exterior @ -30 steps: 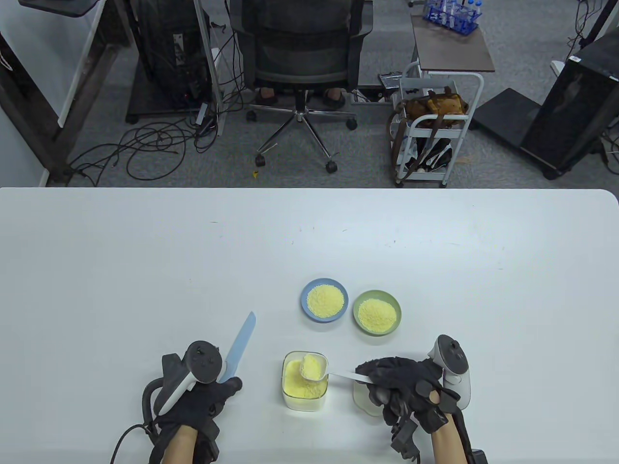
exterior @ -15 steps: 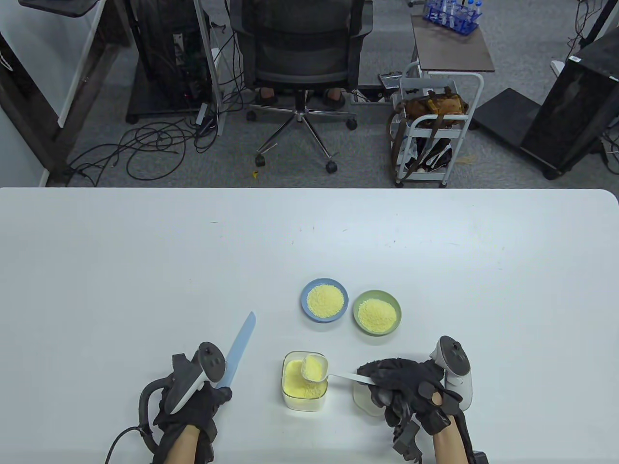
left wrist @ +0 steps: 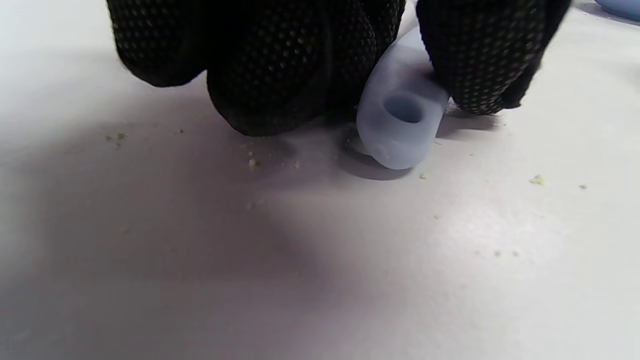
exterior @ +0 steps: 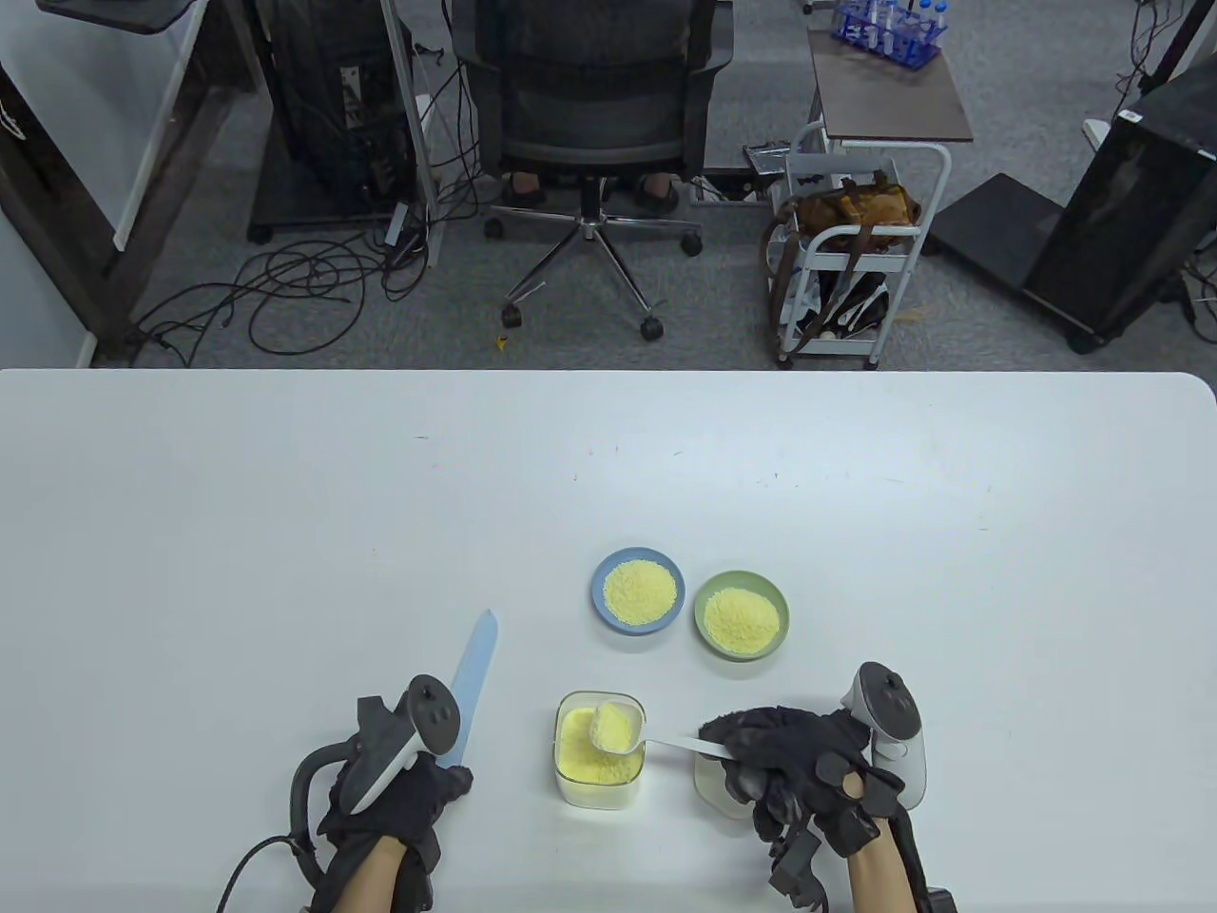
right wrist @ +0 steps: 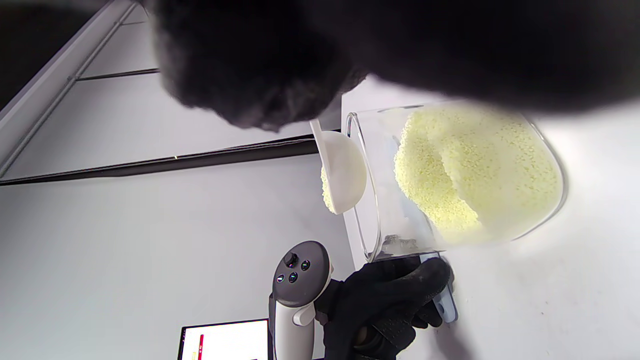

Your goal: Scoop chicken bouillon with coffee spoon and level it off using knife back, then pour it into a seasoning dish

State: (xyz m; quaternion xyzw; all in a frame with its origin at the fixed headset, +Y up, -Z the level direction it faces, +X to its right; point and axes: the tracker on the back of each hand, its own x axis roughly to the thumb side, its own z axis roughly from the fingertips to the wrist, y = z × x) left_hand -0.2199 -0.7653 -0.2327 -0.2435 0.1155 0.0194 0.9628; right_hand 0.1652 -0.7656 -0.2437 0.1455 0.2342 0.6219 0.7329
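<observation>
Both hands (exterior: pixel 395 808) (exterior: pixel 799 770) grip unlabelled tools.

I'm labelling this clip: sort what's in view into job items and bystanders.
Job items: coffee spoon, heaped, in right hand; knife in left hand; bouillon container; blue dish; green dish.

Bystanders: office chair; cart; floor cables.

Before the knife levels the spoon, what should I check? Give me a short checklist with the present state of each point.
1. Spoon heaped with bouillon: ok.
2. Spoon above the open container, so spill falls back in: ok.
3. Right hand holds the spoon handle: ok.
4. Left hand grips the knife handle: ok.
5. Knife lifted off the table: not ok, handle end touches it.
6. Knife back turned toward the spoon: cannot tell.
</observation>
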